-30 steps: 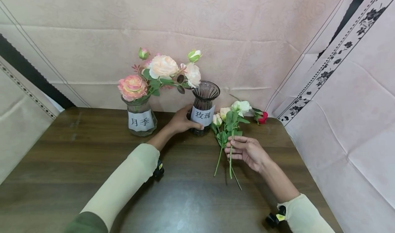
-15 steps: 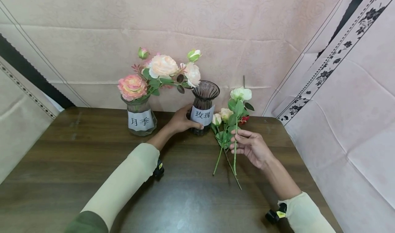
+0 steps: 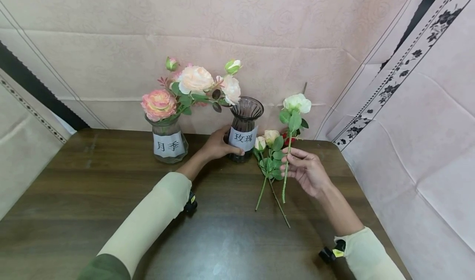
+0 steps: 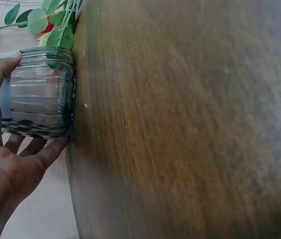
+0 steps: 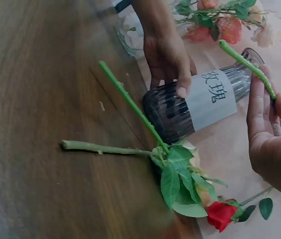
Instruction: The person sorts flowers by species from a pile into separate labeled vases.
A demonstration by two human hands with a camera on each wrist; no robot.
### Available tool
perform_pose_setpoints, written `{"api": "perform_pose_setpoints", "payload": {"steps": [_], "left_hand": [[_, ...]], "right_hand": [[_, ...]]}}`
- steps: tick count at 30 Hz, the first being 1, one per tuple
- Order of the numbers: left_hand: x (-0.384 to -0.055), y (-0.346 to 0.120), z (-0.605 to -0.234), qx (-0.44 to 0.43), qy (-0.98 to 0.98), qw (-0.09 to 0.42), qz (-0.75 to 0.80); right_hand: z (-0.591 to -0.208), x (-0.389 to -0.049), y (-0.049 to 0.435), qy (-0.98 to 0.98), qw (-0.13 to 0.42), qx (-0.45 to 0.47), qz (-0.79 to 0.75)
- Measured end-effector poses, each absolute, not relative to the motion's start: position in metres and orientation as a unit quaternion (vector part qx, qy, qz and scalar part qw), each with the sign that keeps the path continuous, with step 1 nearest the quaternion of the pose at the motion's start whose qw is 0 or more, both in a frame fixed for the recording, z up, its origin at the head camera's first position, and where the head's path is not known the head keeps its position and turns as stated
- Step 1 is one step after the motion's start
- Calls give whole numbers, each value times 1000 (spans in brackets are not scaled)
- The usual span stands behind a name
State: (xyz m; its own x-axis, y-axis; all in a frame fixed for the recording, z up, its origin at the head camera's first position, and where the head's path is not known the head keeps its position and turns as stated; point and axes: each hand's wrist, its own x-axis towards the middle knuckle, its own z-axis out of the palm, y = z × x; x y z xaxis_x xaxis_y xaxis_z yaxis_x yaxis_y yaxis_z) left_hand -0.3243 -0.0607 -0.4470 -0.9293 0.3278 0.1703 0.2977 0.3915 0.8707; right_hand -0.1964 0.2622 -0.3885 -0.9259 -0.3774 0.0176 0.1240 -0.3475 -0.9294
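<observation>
My left hand [image 3: 219, 145] grips the lower part of a dark ribbed glass vase [image 3: 243, 125], which stands upright near the back edge and bears a white label. Its thumb lies across the front, and its fingers show beyond the glass in the left wrist view. Between thumb and fingers of my right hand [image 3: 306, 172] is the green stem of a white rose [image 3: 297, 103], held upright to the right of the vase. The stem's cut end [image 5: 228, 49] overlaps the vase near its mouth in the right wrist view. Cream roses [image 3: 271, 137] lie on the table beside the vase, their stems crossed.
To the left stands a clear glass vase [image 3: 169, 147], labelled too, holding pink and cream flowers [image 3: 196, 80] that lean over toward the dark vase. A red rose [image 5: 222, 215] lies behind the cream ones. A pale cloth [image 3: 282, 32] hangs behind the wooden table [image 3: 222, 234].
The right hand has raised the white rose up and to the right, away from the cream roses on the table. The left hand and the dark vase have stayed in place.
</observation>
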Motion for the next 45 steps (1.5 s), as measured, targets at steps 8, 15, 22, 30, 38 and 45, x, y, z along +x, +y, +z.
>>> {"api": "perform_pose_setpoints", "payload": {"steps": [8,15,22,30,38,45], "left_hand": [[-334,-61,-458,190,841,8,507],[-316,-60,-440,190,836,14,515],[-311,-59,-435,180,836,22,517],[-325,-63,-449,196,832,11,519],[-311,-62,-437,181,834,23,521],[-311,-60,-437,182,836,23,517]], "right_hand": [[-393,-194,260,532,130,-112,-829],[-394,-194,260,562,139,-38,-815],[-398,-191,261,530,94,-91,-838],[-398,-195,259,542,78,-74,-833],[-388,-215,248,533,23,-61,-844],[-376,-231,236,514,1,-47,-857]]}}
